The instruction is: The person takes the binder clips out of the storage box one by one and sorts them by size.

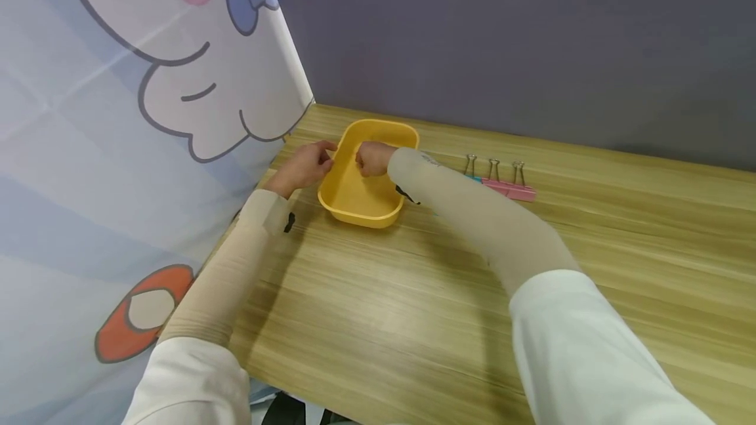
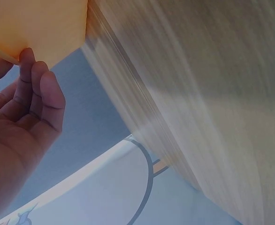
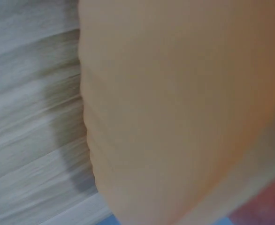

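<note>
"Head view first: which step is in hand?"

"Work inside the yellow bin (image 1: pixel 360 199), by my judgement. It sits at the far left of the wooden table (image 1: pixel 384 300). Left hand (image 1: pixel 306 166) at its left rim; right hand (image 1: pixel 374 159) reaching in over the right side."

"State of the hands?"

"Left: thumb and fingertips at the rim; left wrist view reads as a light pinch. Right: knuckles up, fingers bent downward. Pinching something or not, cannot tell; fingertips are hidden, and right wrist view gives mostly bin wall."

"Next move?"

"Calls, I'd judge, for the left to steady the rim while the right finishes inside and lifts out without knocking the wall."

"Containers?"

"One noted, the bin. In it I make out just the right hand; whatever lies beneath that hand is out of sight. Outside, to the right: two pink binder clips (image 1: pixel 520 193) in a row with a teal clip (image 1: pixel 474 178), the teal one partly behind the right sleeve (image 1: pixel 472 215)."
</note>
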A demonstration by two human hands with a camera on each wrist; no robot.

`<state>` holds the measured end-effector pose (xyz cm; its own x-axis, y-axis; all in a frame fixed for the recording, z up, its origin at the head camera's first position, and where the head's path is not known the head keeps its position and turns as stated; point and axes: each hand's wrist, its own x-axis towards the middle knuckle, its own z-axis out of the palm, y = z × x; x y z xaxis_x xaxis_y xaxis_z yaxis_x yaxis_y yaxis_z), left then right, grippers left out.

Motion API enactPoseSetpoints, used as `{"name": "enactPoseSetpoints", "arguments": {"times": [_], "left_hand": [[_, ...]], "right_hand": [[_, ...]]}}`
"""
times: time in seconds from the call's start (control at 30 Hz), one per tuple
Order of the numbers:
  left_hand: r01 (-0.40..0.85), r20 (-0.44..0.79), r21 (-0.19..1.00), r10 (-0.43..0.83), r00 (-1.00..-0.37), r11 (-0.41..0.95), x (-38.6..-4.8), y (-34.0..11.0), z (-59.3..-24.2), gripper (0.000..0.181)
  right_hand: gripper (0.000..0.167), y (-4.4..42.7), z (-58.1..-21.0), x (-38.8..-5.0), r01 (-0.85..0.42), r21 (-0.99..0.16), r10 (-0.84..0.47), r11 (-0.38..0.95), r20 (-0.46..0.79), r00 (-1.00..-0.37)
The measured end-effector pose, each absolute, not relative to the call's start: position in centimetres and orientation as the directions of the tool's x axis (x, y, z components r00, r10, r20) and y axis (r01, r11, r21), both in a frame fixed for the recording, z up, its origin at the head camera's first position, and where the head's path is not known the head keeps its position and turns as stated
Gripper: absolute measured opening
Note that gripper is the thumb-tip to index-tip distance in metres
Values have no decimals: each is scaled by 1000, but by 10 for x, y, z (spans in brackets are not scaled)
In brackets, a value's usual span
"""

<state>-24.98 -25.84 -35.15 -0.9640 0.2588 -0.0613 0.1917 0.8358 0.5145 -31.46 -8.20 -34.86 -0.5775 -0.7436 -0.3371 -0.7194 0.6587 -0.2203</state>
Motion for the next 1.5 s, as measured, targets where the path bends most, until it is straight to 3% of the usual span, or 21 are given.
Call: {"name": "enactPoseSetpoints", "arguments": {"times": [0.43,0.77,1.0,1.5], "left_hand": [[199,-69,516,272,-960,833,-252,-255,-350,39],[204,-66,515,276,-959,832,-252,-250,-349,38],[209,-58,506,275,-960,837,-252,-250,-347,38],[206,-64,510,276,-959,835,-254,-247,-348,38]], "right_hand": [[30,-80,-352,-314,-636,-293,-700,714,-323,-637],[17,-72,-357,-314,-610,-322,-689,724,-302,-659],[19,-65,-361,-313,-628,-338,-707,701,-217,-673],[14,-56,-362,-313,-577,-376,-675,725,-224,-703]]}}
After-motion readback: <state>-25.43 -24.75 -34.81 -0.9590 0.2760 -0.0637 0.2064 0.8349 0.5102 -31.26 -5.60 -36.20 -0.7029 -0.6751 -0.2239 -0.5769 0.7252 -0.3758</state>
